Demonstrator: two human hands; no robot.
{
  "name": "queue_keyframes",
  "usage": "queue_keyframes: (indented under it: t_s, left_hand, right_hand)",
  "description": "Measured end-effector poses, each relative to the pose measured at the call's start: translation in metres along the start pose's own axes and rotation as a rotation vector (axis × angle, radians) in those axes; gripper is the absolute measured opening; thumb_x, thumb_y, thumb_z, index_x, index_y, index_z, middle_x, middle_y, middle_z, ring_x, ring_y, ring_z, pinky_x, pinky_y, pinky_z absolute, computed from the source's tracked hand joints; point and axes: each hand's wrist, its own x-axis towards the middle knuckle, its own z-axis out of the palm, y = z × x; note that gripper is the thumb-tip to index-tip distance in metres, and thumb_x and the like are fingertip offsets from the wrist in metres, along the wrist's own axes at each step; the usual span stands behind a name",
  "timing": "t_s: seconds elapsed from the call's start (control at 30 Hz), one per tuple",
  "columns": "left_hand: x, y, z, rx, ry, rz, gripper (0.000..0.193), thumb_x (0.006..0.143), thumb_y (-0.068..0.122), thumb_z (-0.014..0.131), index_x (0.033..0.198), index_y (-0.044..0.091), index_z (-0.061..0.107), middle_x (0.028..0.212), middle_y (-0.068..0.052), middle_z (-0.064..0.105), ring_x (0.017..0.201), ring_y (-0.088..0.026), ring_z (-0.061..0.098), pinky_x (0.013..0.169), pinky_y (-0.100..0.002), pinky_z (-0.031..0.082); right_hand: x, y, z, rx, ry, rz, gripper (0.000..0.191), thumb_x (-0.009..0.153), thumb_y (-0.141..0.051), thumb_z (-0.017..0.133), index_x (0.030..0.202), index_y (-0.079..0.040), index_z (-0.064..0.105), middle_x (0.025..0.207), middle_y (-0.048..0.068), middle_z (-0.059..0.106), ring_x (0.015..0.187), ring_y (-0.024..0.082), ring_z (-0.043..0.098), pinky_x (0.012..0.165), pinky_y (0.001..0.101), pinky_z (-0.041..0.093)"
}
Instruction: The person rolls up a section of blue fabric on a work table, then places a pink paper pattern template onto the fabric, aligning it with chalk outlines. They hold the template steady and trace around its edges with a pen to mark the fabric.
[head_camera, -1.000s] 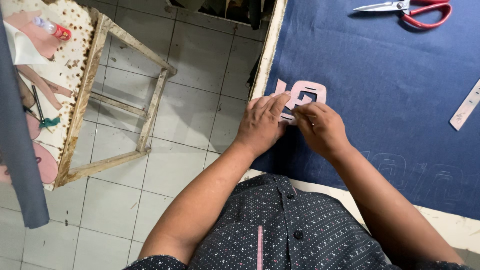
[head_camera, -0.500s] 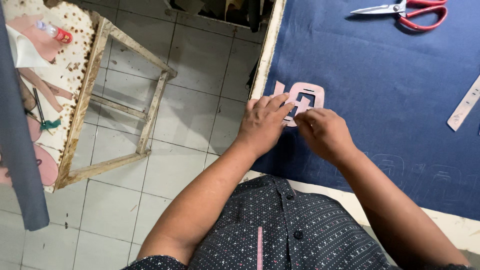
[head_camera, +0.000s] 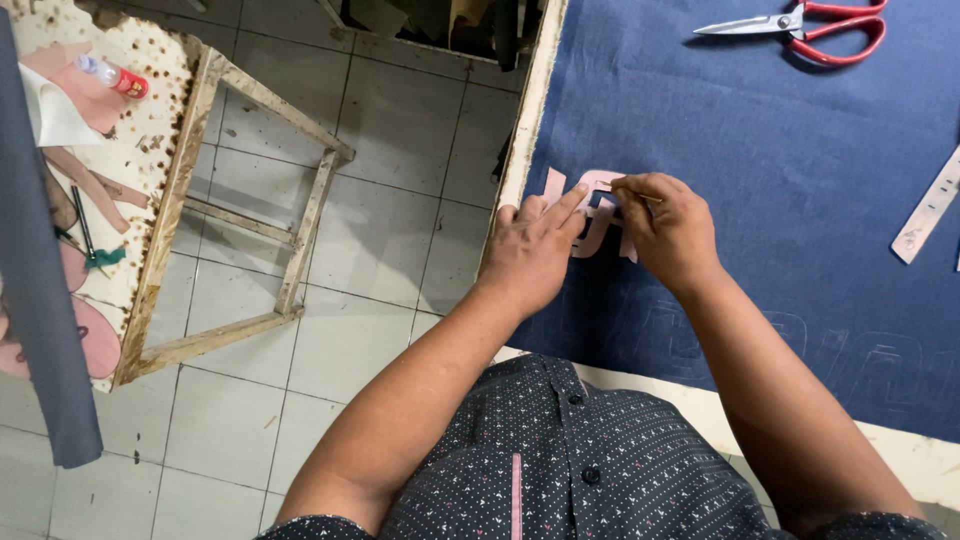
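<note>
A pink letter-shaped cut-out (head_camera: 592, 182) lies on dark blue cloth (head_camera: 760, 180) spread over the table. My left hand (head_camera: 532, 250) presses flat on the cut-out's left side, fingers stretched over it. My right hand (head_camera: 668, 228) is closed around a thin yellowish marking stick whose tip touches the cut-out's upper edge. Both hands cover most of the pink shape. Faint traced letter outlines (head_camera: 880, 360) show on the cloth to the lower right.
Red-handled scissors (head_camera: 800, 24) lie at the top of the cloth. A pale ruler (head_camera: 928, 212) sits at the right edge. Left of the table are tiled floor, a wooden frame (head_camera: 300, 230), and a stained board (head_camera: 120, 170) holding pink pieces and a small bottle.
My right hand has shifted up along the pink cut-out's top edge with the stick. My left hand stays pressed on the cut-out.
</note>
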Motion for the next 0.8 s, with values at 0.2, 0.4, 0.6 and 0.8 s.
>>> queue_keyframes:
  t_s: [0.2, 0.4, 0.6, 0.8]
  left_hand:
    - [0.002, -0.002, 0.001, 0.026, 0.008, 0.026, 0.037, 0.09, 0.014, 0.053, 0.125, 0.016, 0.065, 0.16, 0.005, 0.043, 0.109, -0.022, 0.055, 0.087, -0.041, 0.042]
    - [0.002, -0.003, 0.004, 0.022, 0.016, 0.031, 0.038, 0.09, 0.014, 0.054, 0.126, 0.017, 0.065, 0.159, 0.006, 0.042, 0.11, -0.023, 0.055, 0.087, -0.042, 0.042]
    - [0.002, -0.004, 0.009, 0.009, -0.031, 0.007, 0.042, 0.091, 0.013, 0.053, 0.131, 0.018, 0.063, 0.162, 0.007, 0.04, 0.116, -0.022, 0.054, 0.091, -0.041, 0.041]
    - [-0.015, -0.008, 0.032, -0.089, 0.18, -0.003, 0.057, 0.094, 0.028, 0.058, 0.149, 0.021, 0.048, 0.162, 0.003, 0.033, 0.141, -0.023, 0.042, 0.114, -0.046, 0.03]
  right_hand:
    - [0.001, 0.005, -0.006, 0.068, 0.006, 0.07, 0.014, 0.102, -0.013, 0.068, 0.11, -0.003, 0.073, 0.103, 0.013, 0.075, 0.09, 0.025, 0.076, 0.08, 0.0344, 0.059]
    - [0.003, 0.005, -0.003, -0.108, 0.046, -0.104, 0.011, 0.1, -0.011, 0.07, 0.106, -0.003, 0.075, 0.102, 0.015, 0.074, 0.093, 0.03, 0.073, 0.082, 0.0382, 0.058]
    - [0.009, 0.002, -0.015, -0.183, 0.051, -0.106, 0.009, 0.101, -0.01, 0.067, 0.103, -0.003, 0.072, 0.105, 0.013, 0.072, 0.099, 0.033, 0.07, 0.086, 0.0411, 0.056]
    - [0.02, -0.009, -0.005, -0.135, -0.028, -0.134, 0.031, 0.091, -0.008, 0.061, 0.12, -0.005, 0.07, 0.123, 0.018, 0.066, 0.106, 0.038, 0.066, 0.088, 0.044, 0.054]
